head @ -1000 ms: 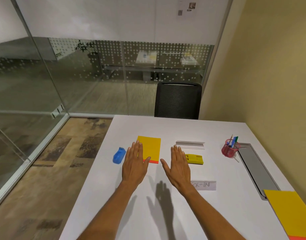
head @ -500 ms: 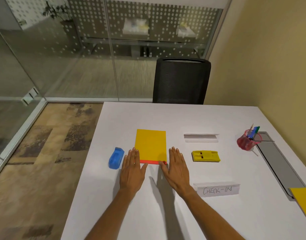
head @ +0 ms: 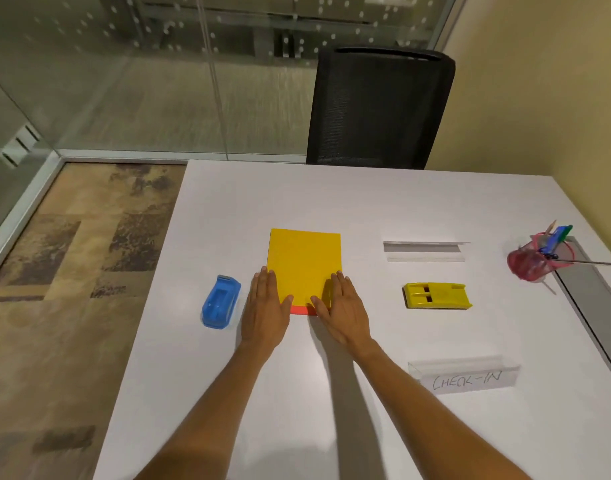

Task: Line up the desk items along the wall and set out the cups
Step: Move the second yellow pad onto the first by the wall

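Since both hands, left hand (head: 266,306) and right hand (head: 342,308), lie flat with fingers open on the flat yellow notepad's (head: 304,263) near corners, they look set to slide it across the white worktop (head: 349,202).

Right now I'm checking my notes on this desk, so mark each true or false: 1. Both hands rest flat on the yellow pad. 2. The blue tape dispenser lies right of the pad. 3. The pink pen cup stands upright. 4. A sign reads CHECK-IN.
1. True: left hand and right hand lie flat, fingers on the yellow pad.
2. False: the blue tape dispenser lies to its left.
3. False: the pink pen cup is tipped over.
4. True: the sign.
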Available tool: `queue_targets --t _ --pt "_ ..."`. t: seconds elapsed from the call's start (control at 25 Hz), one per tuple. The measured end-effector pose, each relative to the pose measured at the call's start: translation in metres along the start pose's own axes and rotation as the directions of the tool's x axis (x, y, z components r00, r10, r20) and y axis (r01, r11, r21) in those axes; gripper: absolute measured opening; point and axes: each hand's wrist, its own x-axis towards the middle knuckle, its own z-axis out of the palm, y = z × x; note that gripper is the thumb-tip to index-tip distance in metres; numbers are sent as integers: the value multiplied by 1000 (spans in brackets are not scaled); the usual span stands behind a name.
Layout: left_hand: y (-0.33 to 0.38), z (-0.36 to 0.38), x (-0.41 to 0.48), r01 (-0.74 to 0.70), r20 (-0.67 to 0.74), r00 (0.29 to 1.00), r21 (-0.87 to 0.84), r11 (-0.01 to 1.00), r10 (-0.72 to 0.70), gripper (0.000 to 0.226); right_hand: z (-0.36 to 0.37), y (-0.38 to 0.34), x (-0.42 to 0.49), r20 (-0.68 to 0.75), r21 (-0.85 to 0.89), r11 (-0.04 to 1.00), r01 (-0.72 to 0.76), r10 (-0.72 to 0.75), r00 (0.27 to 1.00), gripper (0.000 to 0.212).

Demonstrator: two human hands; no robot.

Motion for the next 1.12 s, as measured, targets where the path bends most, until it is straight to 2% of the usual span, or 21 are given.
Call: queue_targets --t 0.12,0.24,0.32,0.4,0.56,0.64,0.68,0.76,0.8,1.0,1.12 --pt "0 8 13 127 -19 990 -303 945 -140 71 13 3 9 20 163 984 -75 73 997 70" --pt "10 8 22 218 -80 949 -535 816 -305 66 19 1 13 -96 317 945 -86 122 988 47" --pt "17 3 29 245 -91 924 -607 756 -372 64 13 -1 18 -158 432 896 -106 191 969 35" --pt "21 -1 36 272 -78 904 -655 705 -421 64 6 -1 26 -138 542 821 -180 298 944 28" --pt "19 -11 45 352 12 865 -728 588 -502 68 -7 5 38 17 658 661 -360 465 885 36" --pt "17 -15 43 382 58 840 -769 513 -539 65 -12 7 38 81 717 582 -384 478 875 42" --pt "18 -16 41 393 79 832 -781 484 -548 56 -14 8 37 94 727 569 -383 471 877 42" --pt "22 -18 34 403 97 834 -780 479 -544 27 -21 6 34 91 727 579 -370 453 887 30" --pt "25 -18 30 398 96 842 -775 490 -531 21 -25 5 32 74 727 592 -349 438 896 25" --pt "49 -33 10 343 41 870 -767 542 -492 29 -50 1 16 3 701 648 -298 415 910 45" --pt "69 -43 -7 284 -5 896 -762 582 -444 29 -69 4 -2 -34 701 660 -270 409 912 48"
